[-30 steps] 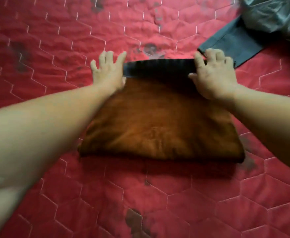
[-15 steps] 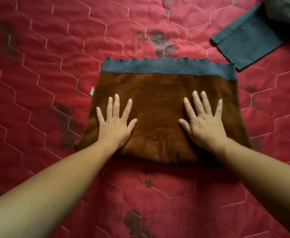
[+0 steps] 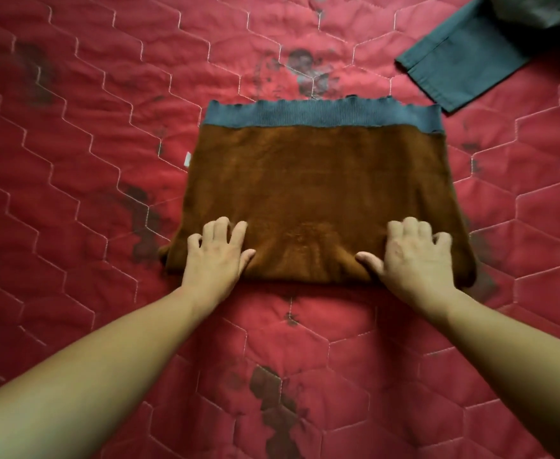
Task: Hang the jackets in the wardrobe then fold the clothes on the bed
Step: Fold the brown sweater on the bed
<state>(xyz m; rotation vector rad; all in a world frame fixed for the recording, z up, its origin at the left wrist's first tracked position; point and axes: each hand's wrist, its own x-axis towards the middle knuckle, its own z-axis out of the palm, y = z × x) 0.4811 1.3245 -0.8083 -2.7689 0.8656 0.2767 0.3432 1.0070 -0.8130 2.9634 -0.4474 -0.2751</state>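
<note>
A folded brown sweater with a blue-grey ribbed hem along its far edge lies flat on the red quilted bed cover. My left hand sits on its near left corner and my right hand on its near right corner. The fingers of both hands are curled into the fabric and the thumbs point inward. The cloth between the thumbs is gathered into creases. A small white label sticks out at the sweater's left side.
A dark grey trouser leg lies at the far right, close to the sweater's far right corner. A crumpled grey garment lies behind it at the top right edge. Dark stains mark the quilt around the sweater.
Both hands slid from the ribbed far edge back over the sweater to its near edge. Their fingers went from flat and spread to curled into the fabric.
</note>
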